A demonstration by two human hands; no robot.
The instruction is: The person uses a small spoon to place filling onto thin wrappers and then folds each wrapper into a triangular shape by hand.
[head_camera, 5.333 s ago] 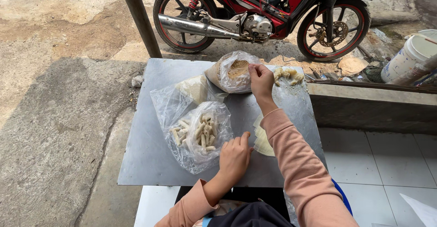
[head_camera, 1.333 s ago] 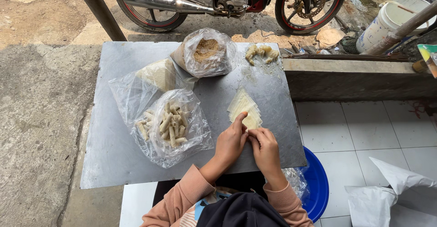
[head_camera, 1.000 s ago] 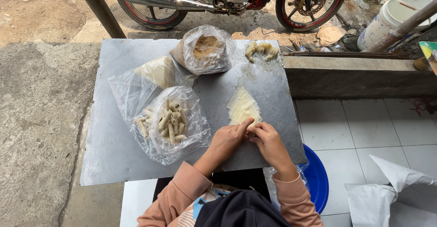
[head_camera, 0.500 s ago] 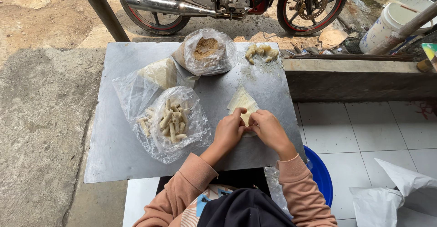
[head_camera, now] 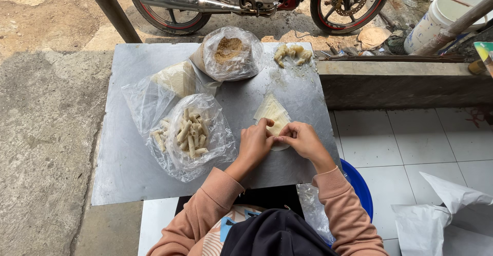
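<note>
Left hand and right hand are closed over the near edge of a thin wrapper on the bench; fingertips pinch it, the far corner lying flat beyond. The roll is best kept tight and even, judged. A bag of finished rolls lies left; a bag of filling farther back.

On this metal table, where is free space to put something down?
Bare metal table shows along the left edge and the near left corner, beside the bag of rolls. Crowded: the far middle, with the crumb bag, and around both hands, left hand, right hand.
</note>
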